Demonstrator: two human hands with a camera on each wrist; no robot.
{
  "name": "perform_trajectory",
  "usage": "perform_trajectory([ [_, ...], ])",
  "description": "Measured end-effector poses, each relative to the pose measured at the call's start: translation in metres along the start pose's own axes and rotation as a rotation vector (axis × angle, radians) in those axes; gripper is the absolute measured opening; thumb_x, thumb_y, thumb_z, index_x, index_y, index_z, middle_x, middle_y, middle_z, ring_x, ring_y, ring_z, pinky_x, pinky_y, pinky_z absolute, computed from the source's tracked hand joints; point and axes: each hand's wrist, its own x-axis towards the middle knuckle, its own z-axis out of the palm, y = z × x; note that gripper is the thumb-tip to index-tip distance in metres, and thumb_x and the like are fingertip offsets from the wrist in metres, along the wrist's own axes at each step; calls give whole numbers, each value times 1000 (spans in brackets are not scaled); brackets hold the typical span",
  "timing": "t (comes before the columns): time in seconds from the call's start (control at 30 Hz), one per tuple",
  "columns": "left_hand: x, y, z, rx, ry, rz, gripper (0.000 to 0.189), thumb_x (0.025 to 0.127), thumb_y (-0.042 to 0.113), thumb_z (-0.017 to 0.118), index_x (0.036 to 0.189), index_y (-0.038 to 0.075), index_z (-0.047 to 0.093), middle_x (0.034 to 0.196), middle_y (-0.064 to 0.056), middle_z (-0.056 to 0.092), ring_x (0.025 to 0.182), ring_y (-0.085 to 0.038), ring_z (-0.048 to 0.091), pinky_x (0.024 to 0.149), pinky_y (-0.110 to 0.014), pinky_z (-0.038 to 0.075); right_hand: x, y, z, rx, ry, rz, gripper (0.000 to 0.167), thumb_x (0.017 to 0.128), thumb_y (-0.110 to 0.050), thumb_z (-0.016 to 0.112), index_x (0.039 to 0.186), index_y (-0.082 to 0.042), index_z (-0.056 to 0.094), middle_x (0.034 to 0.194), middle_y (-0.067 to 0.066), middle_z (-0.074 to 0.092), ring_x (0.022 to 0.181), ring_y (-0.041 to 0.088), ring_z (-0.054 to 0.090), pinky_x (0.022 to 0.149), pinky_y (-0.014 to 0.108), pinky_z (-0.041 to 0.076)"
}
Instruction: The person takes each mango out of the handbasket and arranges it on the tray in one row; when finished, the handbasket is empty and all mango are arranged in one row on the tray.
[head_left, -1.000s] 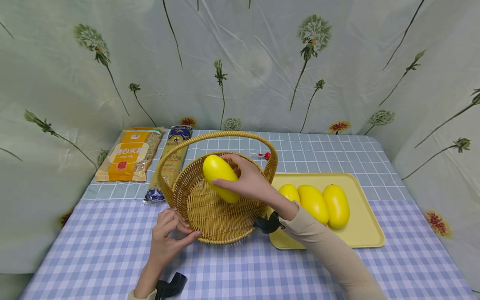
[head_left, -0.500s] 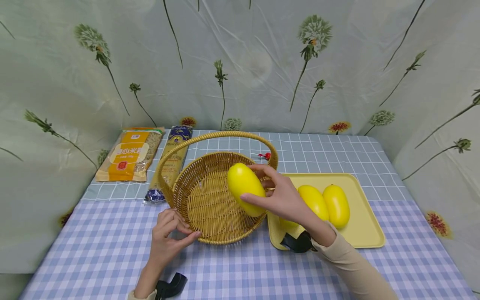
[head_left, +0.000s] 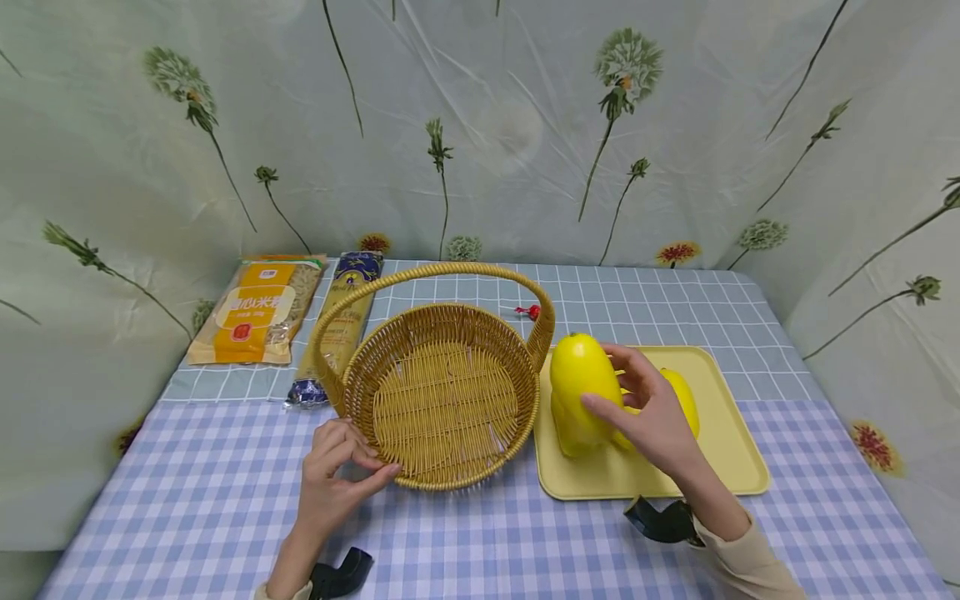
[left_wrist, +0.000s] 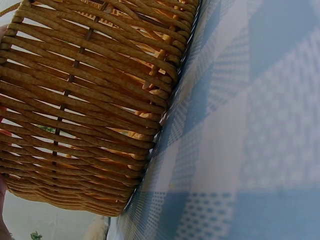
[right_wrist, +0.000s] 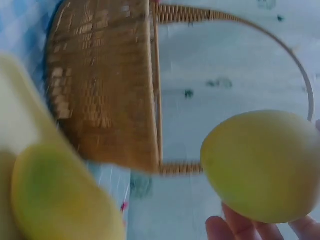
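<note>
My left hand [head_left: 333,475] pinches the near-left rim of a round wicker basket [head_left: 442,408] with a tall arched handle. Nothing lies on its woven bottom. In the left wrist view, the basket's side [left_wrist: 85,100] fills the left half, standing on the checked cloth. My right hand [head_left: 652,421] holds a yellow mango [head_left: 581,375] between thumb and fingers, over the left part of a yellow tray [head_left: 727,467]. Other mangoes [head_left: 683,404] lie on the tray, partly hidden behind the hand and the held one. The right wrist view shows the held mango [right_wrist: 262,165] near the fingertips.
Behind the basket at left lie an orange-labelled food packet [head_left: 255,312] and a long blue-and-gold packet [head_left: 341,325]. A small red wrapped candy [head_left: 531,312] sits behind the basket's right side. A dandelion-print curtain [head_left: 480,125] hangs at the table's back.
My right hand has carried the mango from above the basket rightward to over the tray. My left hand has stayed on the basket's rim.
</note>
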Motion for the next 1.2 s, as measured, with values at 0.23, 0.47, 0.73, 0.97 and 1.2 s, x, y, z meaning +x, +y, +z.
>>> perform_trajectory([
  [0.23, -1, 0, -1, 2, 6, -3, 35, 78, 30, 80, 61, 8, 58, 66, -1, 53, 71, -17, 45, 85, -26, 31, -8, 19, -28, 79, 126, 45, 51, 90, -4, 65, 135, -1, 42, 114, 2, 57, 94, 9, 61, 79, 18, 49],
  [0.47, -3, 0, -1, -5, 6, -8, 34, 77, 29, 80, 61, 8, 59, 67, -1, 54, 71, -17, 45, 85, -26, 31, -11, 38, -50, 33, 256, 183, 51, 92, -18, 64, 138, -11, 42, 114, -7, 54, 95, 2, 57, 80, 12, 44],
  [0.73, -1, 1, -1, -9, -2, -17, 34, 77, 28, 80, 61, 8, 59, 67, 0, 54, 71, -17, 45, 84, -26, 30, -14, 63, -76, 121, 460, 270, 46, 92, -17, 64, 135, -15, 49, 110, -4, 49, 89, 10, 51, 76, 8, 42],
  [0.97, -1, -1, 0, -17, 2, -9, 33, 76, 27, 81, 62, 8, 59, 67, -1, 54, 71, -17, 45, 84, -26, 30, -16, 78, -99, 106, 550, 379, 46, 91, -24, 65, 135, -21, 51, 102, -4, 48, 82, 10, 47, 68, 9, 40],
  [1.2, -1, -1, 0, -14, 1, -5, 34, 77, 27, 81, 61, 8, 58, 67, -1, 53, 71, -18, 45, 84, -26, 31, -20, 117, -119, -96, 544, 490, 54, 90, -42, 62, 139, -24, 47, 103, -12, 49, 87, 5, 47, 70, 11, 39],
])
